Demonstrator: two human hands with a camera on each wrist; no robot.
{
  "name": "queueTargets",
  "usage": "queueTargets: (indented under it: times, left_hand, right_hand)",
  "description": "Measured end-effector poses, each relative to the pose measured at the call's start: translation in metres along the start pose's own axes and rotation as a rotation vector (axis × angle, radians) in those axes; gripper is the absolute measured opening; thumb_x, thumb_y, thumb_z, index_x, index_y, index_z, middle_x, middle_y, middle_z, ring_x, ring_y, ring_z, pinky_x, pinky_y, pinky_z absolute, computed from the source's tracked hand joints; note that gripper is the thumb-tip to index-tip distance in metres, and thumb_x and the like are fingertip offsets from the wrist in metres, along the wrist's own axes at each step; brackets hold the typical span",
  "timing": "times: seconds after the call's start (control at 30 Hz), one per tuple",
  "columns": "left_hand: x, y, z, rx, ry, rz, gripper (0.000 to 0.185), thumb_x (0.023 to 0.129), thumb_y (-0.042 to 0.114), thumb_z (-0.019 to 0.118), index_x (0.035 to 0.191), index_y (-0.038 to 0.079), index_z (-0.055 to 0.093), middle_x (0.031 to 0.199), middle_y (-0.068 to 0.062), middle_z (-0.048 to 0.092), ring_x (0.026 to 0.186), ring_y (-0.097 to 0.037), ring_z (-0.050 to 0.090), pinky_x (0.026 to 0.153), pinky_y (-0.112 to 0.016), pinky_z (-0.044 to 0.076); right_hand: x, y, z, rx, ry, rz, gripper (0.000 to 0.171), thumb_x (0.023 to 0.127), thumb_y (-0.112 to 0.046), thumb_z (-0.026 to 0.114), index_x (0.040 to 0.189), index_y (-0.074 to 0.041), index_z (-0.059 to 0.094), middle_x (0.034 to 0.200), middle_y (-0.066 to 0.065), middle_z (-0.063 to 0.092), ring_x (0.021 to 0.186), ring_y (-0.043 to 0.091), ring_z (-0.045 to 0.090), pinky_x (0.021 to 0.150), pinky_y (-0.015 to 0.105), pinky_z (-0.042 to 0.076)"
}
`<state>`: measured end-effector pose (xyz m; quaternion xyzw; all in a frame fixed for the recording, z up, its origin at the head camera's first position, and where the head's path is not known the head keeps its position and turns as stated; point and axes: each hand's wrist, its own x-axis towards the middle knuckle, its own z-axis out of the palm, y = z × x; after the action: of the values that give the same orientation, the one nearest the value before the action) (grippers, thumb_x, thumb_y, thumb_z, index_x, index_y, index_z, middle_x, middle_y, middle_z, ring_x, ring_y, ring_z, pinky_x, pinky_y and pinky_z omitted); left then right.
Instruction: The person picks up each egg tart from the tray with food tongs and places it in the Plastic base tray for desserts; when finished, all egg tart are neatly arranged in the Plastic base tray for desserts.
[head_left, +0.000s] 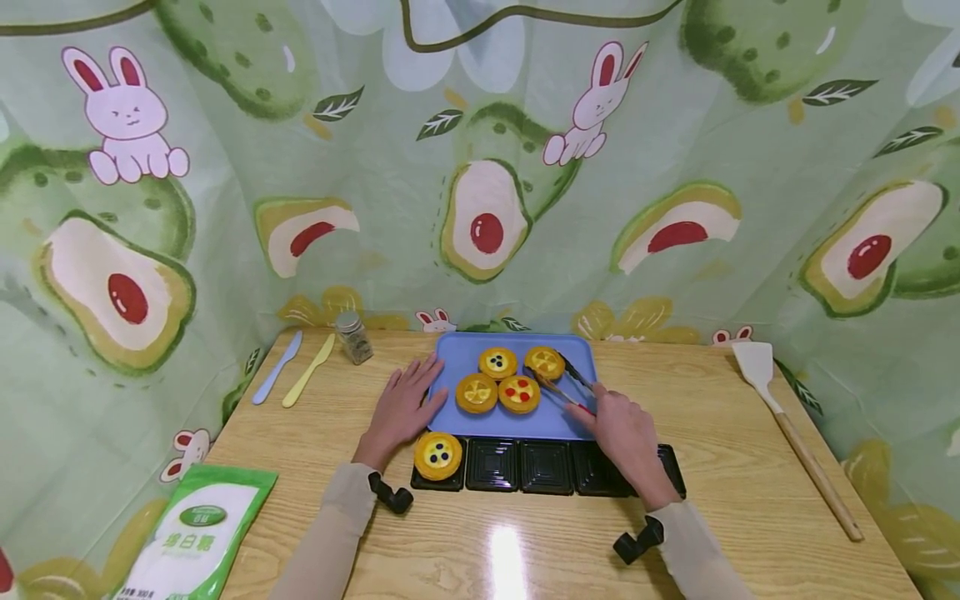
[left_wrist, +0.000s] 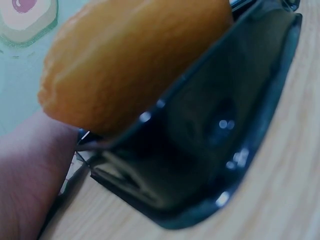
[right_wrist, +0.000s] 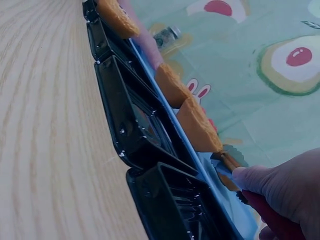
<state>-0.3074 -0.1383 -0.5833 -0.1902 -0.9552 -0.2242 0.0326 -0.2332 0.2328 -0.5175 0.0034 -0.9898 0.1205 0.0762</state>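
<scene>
My right hand (head_left: 621, 429) grips a pair of tongs (head_left: 553, 388) with dark tips and a red part near the fingers. The tips straddle an egg tart (head_left: 545, 362) at the back right of the blue tray (head_left: 517, 430); whether they press it, I cannot tell. Beside it on the tray lie a blueberry tart (head_left: 498, 362), a tart with pale wedges (head_left: 477, 393) and a tart with red pieces (head_left: 519, 395). My left hand (head_left: 408, 404) rests with extended fingers on the tray's left edge. Another blueberry tart (head_left: 438, 456) sits in the leftmost black compartment, also close in the left wrist view.
A row of black plastic compartments (head_left: 491, 464) runs along the tray's front. At the left are a blue knife (head_left: 277, 367), a yellow knife (head_left: 309, 371), a shaker jar (head_left: 354, 337) and a white-green bag (head_left: 198, 529). A spatula (head_left: 795, 437) lies at the right.
</scene>
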Motion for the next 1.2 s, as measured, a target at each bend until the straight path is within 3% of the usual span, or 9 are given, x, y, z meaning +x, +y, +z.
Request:
queueTargets:
  times: [0.2, 0.37, 0.73, 0.83, 1.0, 1.2]
  left_hand:
    - [-0.001, 0.001, 0.000, 0.002, 0.001, 0.002, 0.066, 0.109, 0.058, 0.039, 0.167, 0.028, 0.028, 0.173, 0.008, 0.020, 0.161, -0.027, 0.016, 0.128, -0.056, 0.010]
    - [-0.001, 0.000, 0.000, -0.005, 0.016, 0.019, 0.065, 0.109, 0.056, 0.041, 0.166, 0.026, 0.031, 0.173, 0.005, 0.023, 0.160, -0.029, 0.019, 0.127, -0.058, 0.013]
    - [0.000, -0.001, 0.000, -0.010, 0.021, 0.026, 0.066, 0.109, 0.057, 0.040, 0.166, 0.025, 0.031, 0.172, 0.005, 0.024, 0.160, -0.030, 0.020, 0.127, -0.059, 0.013]
    - [0.000, 0.000, -0.001, -0.014, 0.027, 0.024, 0.066, 0.109, 0.057, 0.040, 0.166, 0.024, 0.032, 0.172, 0.004, 0.024, 0.160, -0.031, 0.020, 0.127, -0.059, 0.014]
    - [0.000, -0.001, -0.003, -0.001, 0.016, 0.023, 0.067, 0.109, 0.059, 0.038, 0.166, 0.025, 0.030, 0.173, 0.005, 0.023, 0.160, -0.030, 0.019, 0.127, -0.058, 0.013]
    - [-0.001, 0.000, -0.002, -0.003, 0.020, 0.031, 0.067, 0.109, 0.057, 0.039, 0.166, 0.023, 0.032, 0.173, 0.004, 0.023, 0.160, -0.031, 0.020, 0.127, -0.059, 0.013]
  right_hand:
    - [0.000, 0.005, -0.005, 0.006, 0.050, -0.030, 0.066, 0.091, -0.056, 0.076, 0.125, 0.000, 0.069, 0.068, 0.010, 0.053, 0.052, 0.023, 0.049, 0.040, 0.033, 0.033]
    - [0.001, 0.008, -0.011, 0.022, 0.083, -0.051, 0.054, 0.090, -0.057, 0.077, 0.101, -0.005, 0.066, 0.059, 0.005, 0.044, 0.049, 0.024, 0.048, 0.039, 0.035, 0.031]
    - [-0.002, 0.007, -0.026, 0.095, 0.074, -0.098, 0.053, 0.088, -0.056, 0.080, 0.078, -0.011, 0.053, 0.059, -0.003, 0.035, 0.048, 0.018, 0.040, 0.044, 0.031, 0.024]
    - [-0.002, 0.004, -0.030, 0.103, 0.065, -0.099, 0.052, 0.087, -0.058, 0.080, 0.079, -0.012, 0.056, 0.060, -0.003, 0.039, 0.049, 0.017, 0.040, 0.044, 0.030, 0.025]
    - [-0.004, -0.003, -0.039, 0.117, 0.059, -0.108, 0.051, 0.085, -0.058, 0.081, 0.097, -0.009, 0.070, 0.062, -0.003, 0.040, 0.051, 0.016, 0.040, 0.046, 0.030, 0.024]
    - [-0.012, -0.013, -0.050, 0.136, 0.047, -0.127, 0.049, 0.086, -0.057, 0.081, 0.101, -0.011, 0.072, 0.062, -0.003, 0.039, 0.051, 0.016, 0.037, 0.046, 0.029, 0.023]
